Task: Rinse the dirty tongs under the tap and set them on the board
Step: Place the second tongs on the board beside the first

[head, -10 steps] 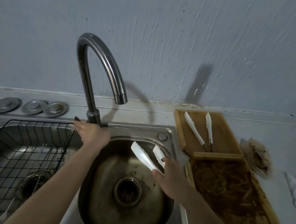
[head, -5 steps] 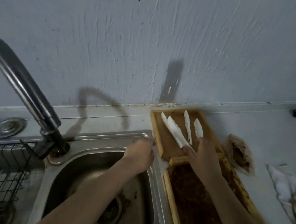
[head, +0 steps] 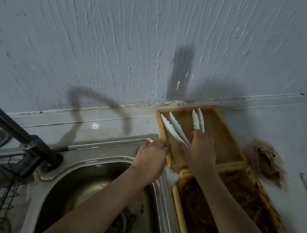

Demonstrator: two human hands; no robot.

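Two bare forearms, no sleeves; hands [head: 153, 153] ungloved, without rings or watch.

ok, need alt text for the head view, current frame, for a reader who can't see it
A person's right hand lays white tongs in a wooden tray beside a second white pair, while the left hand rests at the tray's left edge. A steel sink sits lower left, a dark tap far left.

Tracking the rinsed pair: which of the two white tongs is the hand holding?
The left tongs, by the board's sink-side rim; the right hand grips them.
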